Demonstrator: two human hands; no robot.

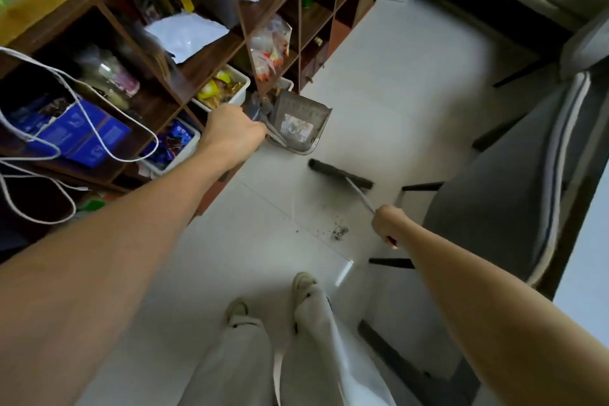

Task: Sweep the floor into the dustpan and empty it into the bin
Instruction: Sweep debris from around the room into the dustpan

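White floor tiles (379,82) run between wooden shelves (184,53) at ten o'clock and a grey chair (501,201) at three. Our left hand (232,130) grips the handle of the dustpan (301,122), lifted, with scraps already inside. Our right hand (389,222) curls around the broom (341,173), whose head lies crosswise at one o'clock from that hand. We see the dust pile (339,232) just beside our right hand at nine o'clock, well apart from the pan, at five o'clock from it; the right hand is nearer. We judge the pan must come down first. No bin is in view, and the broom handle's top is hidden in our fist
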